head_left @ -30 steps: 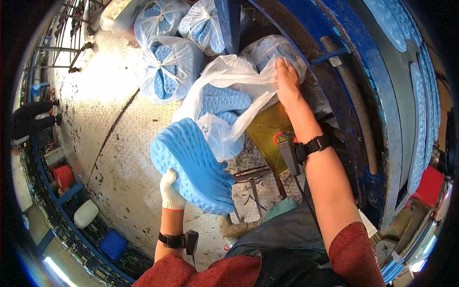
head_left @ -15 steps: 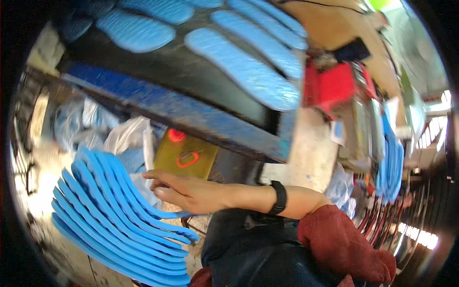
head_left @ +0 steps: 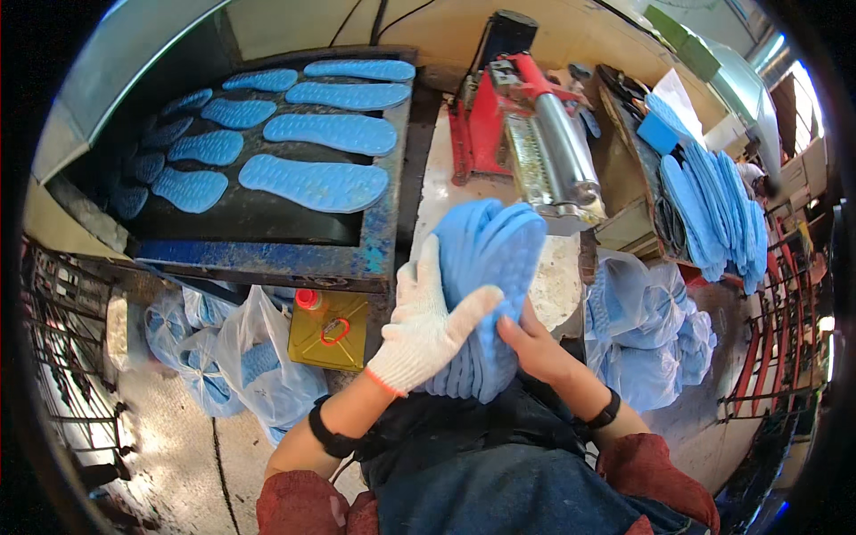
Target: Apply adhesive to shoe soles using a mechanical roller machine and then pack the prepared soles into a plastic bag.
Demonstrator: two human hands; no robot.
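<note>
In front of my lap I hold a stack of blue insoles upright between both hands. My left hand, in a white knitted glove with an orange cuff, presses on the stack's left side, its thumb lying across the front. My bare right hand grips the lower right side, thumb in front and fingers hidden behind. Ahead to the left, more textured blue insoles lie in rows on a dark flat bed with a worn blue metal frame.
A red machine with a silver roller stands beyond the stack. Blue insoles are piled on a bench at the right. Filled plastic bags and a yellow can are below the bed, with more bags at the right. Metal racks flank me.
My view has swung right and levelled. The fanned insoles from the lower left are now gathered upright between both hands before me. My gloved left hand has come into view.
</note>
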